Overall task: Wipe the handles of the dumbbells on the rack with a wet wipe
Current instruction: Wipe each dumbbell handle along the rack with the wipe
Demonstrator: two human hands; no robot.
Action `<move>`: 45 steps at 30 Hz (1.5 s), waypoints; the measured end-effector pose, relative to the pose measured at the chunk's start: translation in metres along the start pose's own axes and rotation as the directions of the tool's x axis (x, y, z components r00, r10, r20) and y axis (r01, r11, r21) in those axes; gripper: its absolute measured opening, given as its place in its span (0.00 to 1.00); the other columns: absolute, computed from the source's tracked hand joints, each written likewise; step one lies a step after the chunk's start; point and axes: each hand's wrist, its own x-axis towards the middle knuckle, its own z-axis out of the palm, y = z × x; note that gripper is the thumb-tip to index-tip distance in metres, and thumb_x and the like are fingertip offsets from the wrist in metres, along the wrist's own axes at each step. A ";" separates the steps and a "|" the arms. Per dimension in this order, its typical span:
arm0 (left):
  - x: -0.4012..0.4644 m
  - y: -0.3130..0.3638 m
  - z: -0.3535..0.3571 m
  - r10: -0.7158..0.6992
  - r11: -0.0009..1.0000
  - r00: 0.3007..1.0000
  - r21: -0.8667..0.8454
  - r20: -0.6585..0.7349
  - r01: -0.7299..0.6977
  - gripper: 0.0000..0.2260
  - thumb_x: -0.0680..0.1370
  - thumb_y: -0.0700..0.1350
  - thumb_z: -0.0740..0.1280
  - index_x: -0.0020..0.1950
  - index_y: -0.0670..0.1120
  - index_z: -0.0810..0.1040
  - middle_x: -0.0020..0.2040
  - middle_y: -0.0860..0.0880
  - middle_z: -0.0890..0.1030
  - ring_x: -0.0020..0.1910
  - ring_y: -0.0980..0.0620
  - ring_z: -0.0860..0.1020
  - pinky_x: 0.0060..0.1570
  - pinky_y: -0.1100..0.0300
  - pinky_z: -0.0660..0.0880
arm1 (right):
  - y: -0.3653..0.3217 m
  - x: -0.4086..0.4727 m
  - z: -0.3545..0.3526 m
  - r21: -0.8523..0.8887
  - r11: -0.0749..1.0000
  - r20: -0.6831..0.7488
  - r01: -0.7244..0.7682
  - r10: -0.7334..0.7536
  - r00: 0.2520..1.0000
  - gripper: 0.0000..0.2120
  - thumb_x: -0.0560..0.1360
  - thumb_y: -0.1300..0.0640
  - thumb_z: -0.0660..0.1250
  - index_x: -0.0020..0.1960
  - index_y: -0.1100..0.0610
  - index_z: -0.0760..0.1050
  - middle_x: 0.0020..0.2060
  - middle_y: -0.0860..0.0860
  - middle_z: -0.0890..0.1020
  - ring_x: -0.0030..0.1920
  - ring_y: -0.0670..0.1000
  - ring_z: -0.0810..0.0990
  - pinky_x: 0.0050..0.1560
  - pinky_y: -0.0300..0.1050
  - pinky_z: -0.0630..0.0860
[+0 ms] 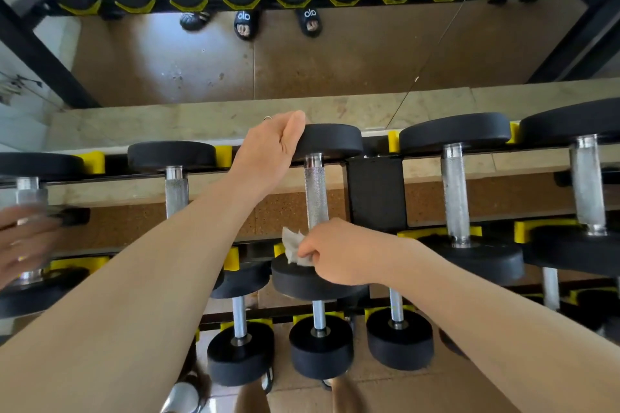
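Mirror-backed dumbbell rack [375, 191], yellow cradles holding black dumbbells. Left hand [268, 154] curls over the far head of one dumbbell [322, 211]; right hand [342, 251] pinches a crumpled wet wipe [293, 245] against its knurled handle [315, 194], near end.

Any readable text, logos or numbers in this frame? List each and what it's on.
"olo" (mirrored, reads roughly so): white logo on the black slide sandal in the mirror reflection.
"olo": same logo on the other sandal in the reflection.
Dumbbells: no weight numbers or brand visible on heads or handles.
Yellow cradles: no print visible.
Wipe in the right hand: no print.
Nothing else legible.
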 end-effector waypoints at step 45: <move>-0.003 0.008 0.000 -0.051 0.999 0.999 -0.018 -0.019 0.051 0.20 0.87 0.52 0.50 0.38 0.45 0.64 0.34 0.51 0.64 0.34 0.54 0.63 0.37 0.56 0.62 | -0.004 -0.001 0.011 -0.009 1.000 -0.193 0.006 -0.008 0.981 0.16 0.82 0.61 0.56 0.66 0.58 0.75 0.58 0.56 0.79 0.51 0.53 0.80 0.55 0.49 0.79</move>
